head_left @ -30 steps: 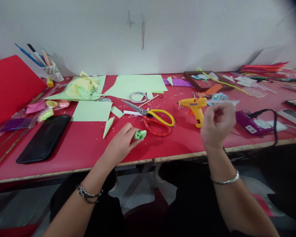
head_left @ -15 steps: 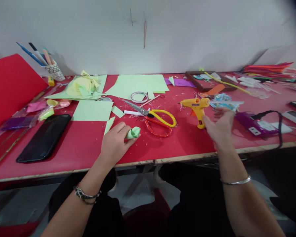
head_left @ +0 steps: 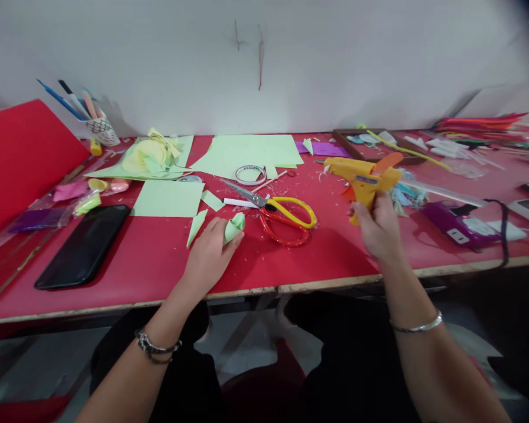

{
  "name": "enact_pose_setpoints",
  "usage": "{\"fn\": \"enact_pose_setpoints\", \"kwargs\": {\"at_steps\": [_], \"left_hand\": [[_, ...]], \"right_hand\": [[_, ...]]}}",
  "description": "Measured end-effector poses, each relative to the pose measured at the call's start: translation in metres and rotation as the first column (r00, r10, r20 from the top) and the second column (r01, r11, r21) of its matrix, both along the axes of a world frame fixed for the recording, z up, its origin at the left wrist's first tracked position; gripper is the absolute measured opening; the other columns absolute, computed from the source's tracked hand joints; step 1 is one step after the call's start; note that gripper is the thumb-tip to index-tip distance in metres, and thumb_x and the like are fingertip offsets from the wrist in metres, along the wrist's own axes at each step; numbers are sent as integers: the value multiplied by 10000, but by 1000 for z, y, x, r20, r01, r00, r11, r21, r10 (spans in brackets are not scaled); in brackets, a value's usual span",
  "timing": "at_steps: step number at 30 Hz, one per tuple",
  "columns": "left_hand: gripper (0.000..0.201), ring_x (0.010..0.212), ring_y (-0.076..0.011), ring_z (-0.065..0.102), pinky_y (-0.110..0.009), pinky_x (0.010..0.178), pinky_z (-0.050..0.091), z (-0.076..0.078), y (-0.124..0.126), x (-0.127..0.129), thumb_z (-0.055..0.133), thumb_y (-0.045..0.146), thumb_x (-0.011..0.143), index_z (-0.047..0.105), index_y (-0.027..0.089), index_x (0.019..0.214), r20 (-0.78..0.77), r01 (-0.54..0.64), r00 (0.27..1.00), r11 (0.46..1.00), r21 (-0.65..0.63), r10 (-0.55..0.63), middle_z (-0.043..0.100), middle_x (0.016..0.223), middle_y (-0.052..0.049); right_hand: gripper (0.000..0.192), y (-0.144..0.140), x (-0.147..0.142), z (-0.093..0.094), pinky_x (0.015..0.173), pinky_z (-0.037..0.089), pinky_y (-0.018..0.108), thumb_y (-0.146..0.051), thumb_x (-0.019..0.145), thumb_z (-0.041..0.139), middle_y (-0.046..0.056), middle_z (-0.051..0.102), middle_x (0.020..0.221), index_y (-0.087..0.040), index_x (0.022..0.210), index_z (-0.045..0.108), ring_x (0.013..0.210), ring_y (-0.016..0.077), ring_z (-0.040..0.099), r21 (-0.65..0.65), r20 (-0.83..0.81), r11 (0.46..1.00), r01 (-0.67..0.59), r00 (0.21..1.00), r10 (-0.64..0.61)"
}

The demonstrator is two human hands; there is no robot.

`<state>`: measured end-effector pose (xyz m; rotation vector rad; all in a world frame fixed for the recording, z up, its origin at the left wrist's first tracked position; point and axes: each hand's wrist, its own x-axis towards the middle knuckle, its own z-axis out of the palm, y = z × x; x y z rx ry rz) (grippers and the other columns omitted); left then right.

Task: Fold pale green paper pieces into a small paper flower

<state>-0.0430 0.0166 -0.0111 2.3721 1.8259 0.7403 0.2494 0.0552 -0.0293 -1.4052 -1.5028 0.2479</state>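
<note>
Head view — scissors point(head_left: 282, 216) (table point(head_left: 127, 264)) between hands.

White wall point(head_left: 335, 64); red-topped table point(head_left: 136, 258), perhaps wooden-edged

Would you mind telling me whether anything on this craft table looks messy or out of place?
Small white shavings litter the red table around the scissors. Nothing else stands out: the right hand holds the glue gun, the left hand a rolled green paper.
</note>
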Motion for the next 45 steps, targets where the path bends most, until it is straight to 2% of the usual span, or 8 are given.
{"fn": "enact_pose_setpoints", "kwargs": {"at_steps": [2,6,14,17,23,29,40,45], "left_hand": [[159,698,-176,523,-268,582,406,0,0,-1,401,308,858,435,170,786,75,0,997,1000,-29,3,506,744,-34],[120,721,-177,532,-280,621,421,0,0,-2,402,284,859,440,171,860,183,20,983,1000,-13,-17,528,761,-37],[95,723,-156,474,-264,648,397,1,-3,-4,419,245,850,399,184,779,256,16,966,995,103,-43,468,770,-26],[126,721,-151,457,-257,644,389,1,-4,-2,417,236,849,365,192,743,270,25,961,993,114,-55,445,759,-20],[112,713,-141,461,-240,630,385,3,-6,2,414,210,846,356,194,751,308,53,947,991,124,-89,454,762,-16],[90,669,-129,456,-224,591,375,0,-5,4,432,193,834,376,191,764,324,68,938,983,171,-121,452,733,-3],[117,637,-115,429,-206,548,341,0,-5,2,436,152,819,358,190,741,314,129,930,968,215,-194,423,704,8],[116,607,-109,407,-205,536,340,1,-5,1,439,158,815,361,189,735,312,150,927,968,202,-208,404,686,14]], "right_hand": [[138,-8,-12,5,544,446,288,-282,785,447,5,517,684,-193,888,467,584,140,517,16,-121,996,-85,989,86],[159,-27,-43,19,406,377,231,-297,689,579,-23,482,572,-180,761,498,463,106,446,-16,-133,996,-87,988,84],[322,-42,-73,23,334,294,195,-402,599,675,-51,402,379,-151,496,501,341,58,357,-80,60,990,-115,991,120],[302,-44,-78,20,337,313,195,-403,602,679,-51,419,372,-153,516,533,334,61,374,-69,66,987,-147,986,152],[243,-49,-87,20,436,440,237,-379,635,667,8,578,504,-149,700,628,452,126,527,-105,-6,967,-231,973,232],[222,-49,-88,19,470,465,239,-363,646,654,10,583,501,-145,684,631,464,131,546,-90,12,974,-207,978,208],[207,-48,-85,19,436,433,222,-349,647,645,-12,545,494,-149,684,604,421,98,487,-61,53,978,-198,978,202],[193,-49,-83,22,380,374,194,-324,644,630,-44,465,427,-151,596,559,363,66,412,-42,112,982,-184,976,187]]}}
